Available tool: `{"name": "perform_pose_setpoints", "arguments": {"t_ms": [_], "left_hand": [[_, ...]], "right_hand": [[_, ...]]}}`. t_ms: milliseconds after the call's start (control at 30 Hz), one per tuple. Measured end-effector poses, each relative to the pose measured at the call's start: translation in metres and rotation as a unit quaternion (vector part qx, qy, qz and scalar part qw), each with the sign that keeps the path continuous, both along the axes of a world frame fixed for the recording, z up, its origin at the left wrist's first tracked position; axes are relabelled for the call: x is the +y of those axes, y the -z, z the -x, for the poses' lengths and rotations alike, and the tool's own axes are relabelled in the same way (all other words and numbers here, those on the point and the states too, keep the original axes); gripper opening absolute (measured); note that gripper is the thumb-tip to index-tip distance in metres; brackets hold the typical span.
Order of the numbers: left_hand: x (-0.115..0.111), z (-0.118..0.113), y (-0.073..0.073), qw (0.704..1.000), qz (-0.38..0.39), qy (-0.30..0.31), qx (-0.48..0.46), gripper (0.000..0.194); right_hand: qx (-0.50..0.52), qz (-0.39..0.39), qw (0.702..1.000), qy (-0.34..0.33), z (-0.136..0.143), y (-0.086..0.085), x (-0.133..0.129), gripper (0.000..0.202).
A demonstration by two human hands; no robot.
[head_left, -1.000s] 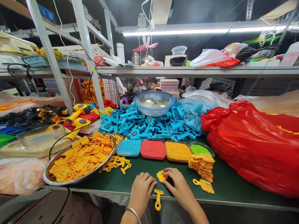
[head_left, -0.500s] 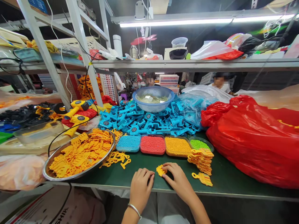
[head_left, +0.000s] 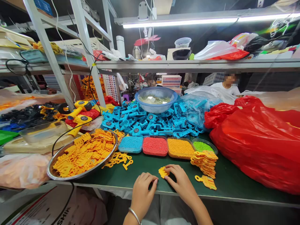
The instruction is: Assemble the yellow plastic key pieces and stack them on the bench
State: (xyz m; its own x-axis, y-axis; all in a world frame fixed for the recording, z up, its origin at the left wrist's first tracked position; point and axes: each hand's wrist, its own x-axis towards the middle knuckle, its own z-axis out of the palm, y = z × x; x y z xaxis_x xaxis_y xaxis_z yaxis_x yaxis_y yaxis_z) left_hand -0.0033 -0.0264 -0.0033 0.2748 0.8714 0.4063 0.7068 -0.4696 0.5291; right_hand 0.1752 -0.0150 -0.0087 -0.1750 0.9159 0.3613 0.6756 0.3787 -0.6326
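My right hand [head_left: 180, 181] grips a small yellow plastic piece [head_left: 162, 172] between thumb and fingers, flat on the green tabletop. To its left, my left hand [head_left: 143, 190] is closed, thumb and forefinger tips pressed together near the table edge. Whatever those tips hold, if anything, is too small to make out. Beyond my hands stand trays of blue beads [head_left: 130, 144], red beads [head_left: 155, 146], yellow beads [head_left: 180, 147] and green beads [head_left: 202, 146]. Right of my right hand lies a yellow piece with a ring end [head_left: 207, 182], below a stack of similar yellow pieces [head_left: 205, 163].
A metal bowl [head_left: 49, 170] heaped with yellow pieces stands left, loose ring-ended pieces [head_left: 119, 158] beside it. Blue plastic parts [head_left: 150, 123] pile at the back under a blue basin [head_left: 156, 107]. A red bag [head_left: 255, 143] fills the right. A shelf [head_left: 187, 64] spans overhead.
The view has shifted slightly, moving the scene a little to the right in the picture. My left thumb and forefinger have come closer together. The right hand keeps its hold on the yellow piece.
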Motion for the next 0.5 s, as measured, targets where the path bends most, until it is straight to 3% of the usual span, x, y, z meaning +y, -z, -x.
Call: {"name": "perform_pose_setpoints", "arguments": {"t_ms": [367,433,500], "left_hand": [[-0.002,0.003,-0.002,0.993,0.007,0.008,-0.119,0.028],[-0.007,0.009,0.005,0.984,-0.017,-0.008,-0.175,0.031],[-0.016,0.018,0.022,0.971,-0.06,-0.058,-0.225,0.035]], "right_hand": [[-0.006,0.001,1.0,0.002,0.0,-0.001,0.001,0.012],[-0.004,0.003,1.0,0.002,0.0,-0.001,0.001,0.012],[-0.003,0.008,1.0,0.001,0.0,-0.001,0.0,0.012]]}}
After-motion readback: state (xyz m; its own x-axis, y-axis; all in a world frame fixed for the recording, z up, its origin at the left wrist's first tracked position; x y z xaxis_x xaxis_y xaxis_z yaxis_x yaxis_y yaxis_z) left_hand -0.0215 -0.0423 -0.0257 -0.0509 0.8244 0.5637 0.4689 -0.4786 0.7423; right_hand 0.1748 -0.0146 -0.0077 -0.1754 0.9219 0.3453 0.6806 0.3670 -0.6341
